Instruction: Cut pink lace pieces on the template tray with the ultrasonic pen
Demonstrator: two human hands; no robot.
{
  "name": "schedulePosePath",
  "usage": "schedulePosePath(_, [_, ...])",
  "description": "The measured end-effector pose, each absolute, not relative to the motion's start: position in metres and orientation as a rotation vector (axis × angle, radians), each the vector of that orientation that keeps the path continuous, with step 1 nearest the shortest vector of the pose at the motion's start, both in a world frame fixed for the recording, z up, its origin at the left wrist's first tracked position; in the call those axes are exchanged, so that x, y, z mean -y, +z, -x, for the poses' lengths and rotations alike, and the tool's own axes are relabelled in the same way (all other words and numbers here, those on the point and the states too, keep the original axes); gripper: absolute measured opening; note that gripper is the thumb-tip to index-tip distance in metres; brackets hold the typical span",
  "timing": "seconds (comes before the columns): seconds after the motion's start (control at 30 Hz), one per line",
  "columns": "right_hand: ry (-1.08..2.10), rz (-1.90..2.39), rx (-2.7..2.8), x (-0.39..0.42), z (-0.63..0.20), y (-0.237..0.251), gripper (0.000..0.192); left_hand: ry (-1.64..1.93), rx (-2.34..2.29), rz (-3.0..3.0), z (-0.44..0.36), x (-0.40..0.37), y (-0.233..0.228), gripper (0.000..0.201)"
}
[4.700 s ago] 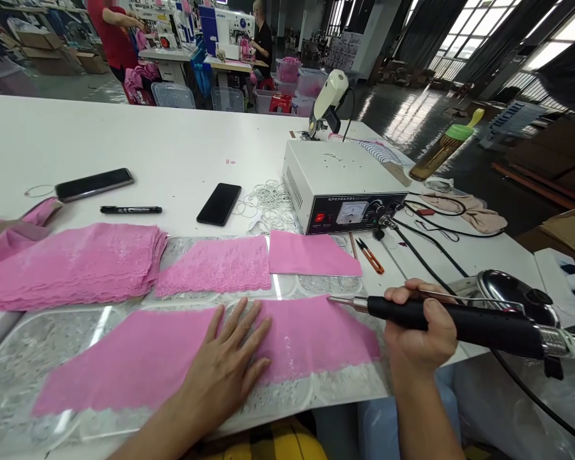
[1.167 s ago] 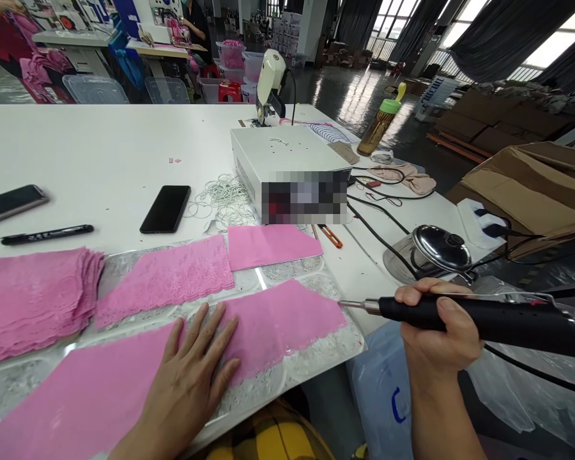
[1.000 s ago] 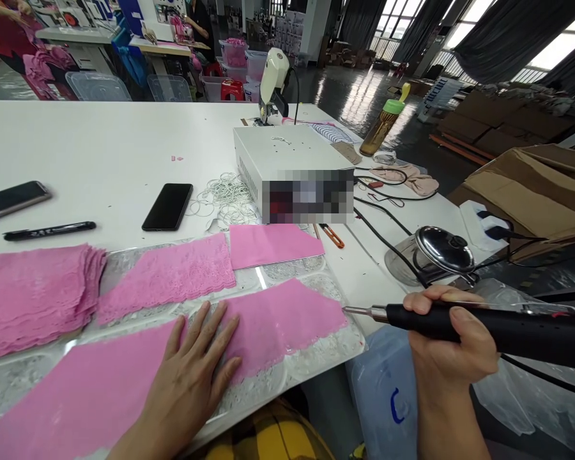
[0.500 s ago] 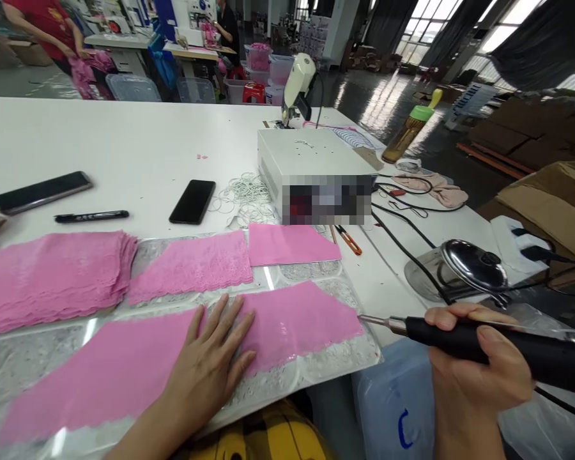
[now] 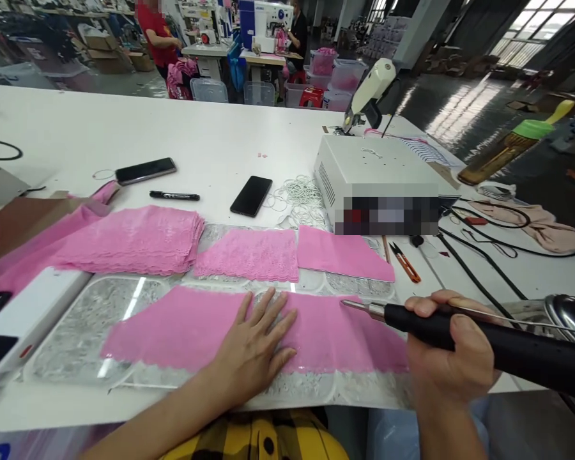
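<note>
At the far left of the white table (image 5: 124,128), a thick stack of pink lace pieces (image 5: 134,237) lies squared up, scalloped edges toward you; whether they are worked or waiting cannot be told from here. Beside it sit a single lace panel (image 5: 246,254) and a smooth pink fabric square (image 5: 342,252), both on a clear, bubbled plastic mat (image 5: 76,332) that glints under the light.

Your left hand (image 5: 256,342) is spread flat, fingers splayed, pressing the long pink lace strip (image 5: 182,329) down at its middle. The strip runs across the mat in front of you, matte and fine-meshed, its near edge wavy.

Your right hand (image 5: 448,358) is wrapped in a fist round the black-handled tool (image 5: 483,338), whose slim metal tip (image 5: 357,307) hovers at the strip's upper right edge. By the look of it, the work on this strip is at its right-hand end; no seam or cut line shows clearly enough to say how much is done.

Behind, two dark phones (image 5: 252,195), a black marker (image 5: 175,195), a heap of white elastic loops (image 5: 299,191) and a boxy white metal control unit (image 5: 378,169) stand on the table, with orange-handled snips (image 5: 405,263) near the cables.
</note>
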State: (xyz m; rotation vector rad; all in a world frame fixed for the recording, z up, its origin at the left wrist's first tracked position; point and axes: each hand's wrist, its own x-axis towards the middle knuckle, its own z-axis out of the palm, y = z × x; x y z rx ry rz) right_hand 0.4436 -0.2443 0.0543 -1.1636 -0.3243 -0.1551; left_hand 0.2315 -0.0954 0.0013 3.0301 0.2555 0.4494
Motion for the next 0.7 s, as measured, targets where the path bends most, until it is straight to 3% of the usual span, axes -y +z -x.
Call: schedulePosePath(0.7, [-0.212, 1.250, 0.355, 0.2375, -0.4466, 0.0541, 0.009, 0.437, -0.306, -2.963, -0.2328, 0.0983, 0.0080, 0.047])
